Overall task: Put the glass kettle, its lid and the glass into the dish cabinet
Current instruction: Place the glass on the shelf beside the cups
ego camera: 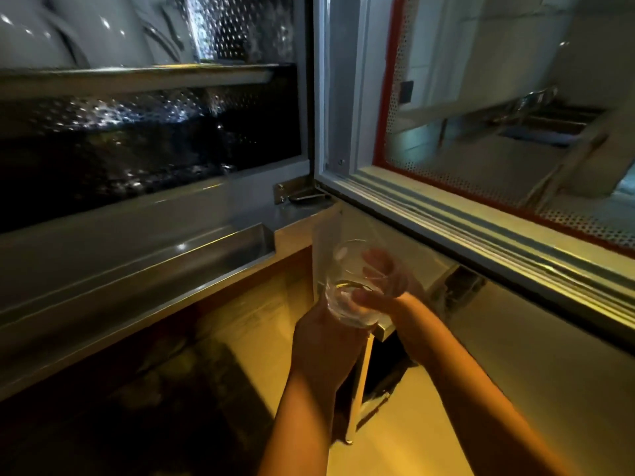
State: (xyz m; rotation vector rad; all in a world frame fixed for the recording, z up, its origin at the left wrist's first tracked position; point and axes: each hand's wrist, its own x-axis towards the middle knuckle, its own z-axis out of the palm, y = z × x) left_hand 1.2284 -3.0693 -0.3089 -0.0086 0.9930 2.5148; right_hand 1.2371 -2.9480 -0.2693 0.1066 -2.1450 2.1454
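Head view, lower centre: holding the glass [345, 266] in both grips, left grip [324, 338] wrapped round its lower end, right grip [390, 281] with fingers curled round its far side, seen blurred through the clear wall. Held in the air below the sill of the open cabinet [240, 201] and just under the lower left corner of the swung-out door [481, 228], outside the cabinet, well apart from its shelf [137, 75]. Upper left: white bowls [51, 36] standing on that shelf, blurred.
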